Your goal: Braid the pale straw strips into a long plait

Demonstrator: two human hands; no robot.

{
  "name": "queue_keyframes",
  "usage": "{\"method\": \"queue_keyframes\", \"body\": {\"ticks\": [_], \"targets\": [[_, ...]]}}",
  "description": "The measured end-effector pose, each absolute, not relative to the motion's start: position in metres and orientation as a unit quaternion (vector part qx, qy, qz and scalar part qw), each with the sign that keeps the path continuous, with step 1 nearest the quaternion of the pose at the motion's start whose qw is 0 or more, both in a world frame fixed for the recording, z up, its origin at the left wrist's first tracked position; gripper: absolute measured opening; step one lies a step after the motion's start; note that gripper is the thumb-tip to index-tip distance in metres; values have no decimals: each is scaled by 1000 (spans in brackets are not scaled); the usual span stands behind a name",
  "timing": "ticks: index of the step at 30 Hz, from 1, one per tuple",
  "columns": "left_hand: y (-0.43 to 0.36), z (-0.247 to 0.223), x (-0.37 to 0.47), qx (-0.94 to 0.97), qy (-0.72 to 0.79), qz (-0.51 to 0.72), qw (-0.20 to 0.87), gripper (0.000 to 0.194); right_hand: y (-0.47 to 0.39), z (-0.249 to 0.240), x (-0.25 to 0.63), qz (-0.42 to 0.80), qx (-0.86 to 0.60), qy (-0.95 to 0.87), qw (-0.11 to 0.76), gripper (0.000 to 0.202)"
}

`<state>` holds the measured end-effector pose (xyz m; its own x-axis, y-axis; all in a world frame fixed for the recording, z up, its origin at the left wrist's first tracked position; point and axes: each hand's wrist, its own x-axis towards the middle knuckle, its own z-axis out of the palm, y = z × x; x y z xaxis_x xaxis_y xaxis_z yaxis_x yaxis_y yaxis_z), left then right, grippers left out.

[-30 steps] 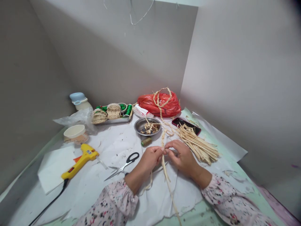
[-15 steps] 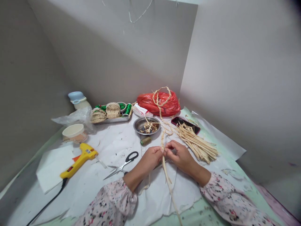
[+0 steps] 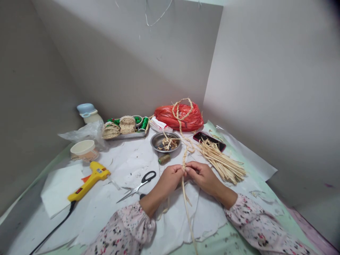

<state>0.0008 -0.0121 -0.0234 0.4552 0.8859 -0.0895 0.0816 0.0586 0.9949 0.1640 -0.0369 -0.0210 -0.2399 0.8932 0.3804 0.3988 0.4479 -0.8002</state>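
A pale straw braid (image 3: 185, 154) runs from my fingers back across the table and loops over a red plastic bag (image 3: 164, 112). My left hand (image 3: 171, 179) pinches the braid's near end between thumb and forefinger. Right beside it, my right hand (image 3: 201, 175) grips the same spot, fingertips almost touching the left ones. Loose straw strands (image 3: 186, 209) hang from the pinch toward the table's front edge. To the right lies a bundle of straw strips (image 3: 223, 161), partly over a phone (image 3: 205, 136).
Scissors (image 3: 138, 186) lie left of my left forearm. A yellow glue gun (image 3: 89, 181) with its cord is farther left, near a paper cup (image 3: 84, 148). A metal bowl (image 3: 156, 143) of scraps and a thread spool (image 3: 164, 159) stand ahead; a tray (image 3: 132, 135) holds twine and green thread.
The fingers of my right hand have folded down closer against the braid. The hanging strands have swung slightly left.
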Motion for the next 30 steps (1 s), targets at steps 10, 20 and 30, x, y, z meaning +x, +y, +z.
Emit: {"method": "queue_keyframes", "body": {"ticks": [10,20,30], "targets": [[-20,-14,4,686,446,341,463,25,-39,-21,158,229,-514,-701,438,13],[-21,-10,4,683,434,342,477,25,-36,-20,163,239,-456,-749,417,18],[-20,-13,3,705,455,315,443,25,-36,-23,162,354,-442,-708,423,17]]}}
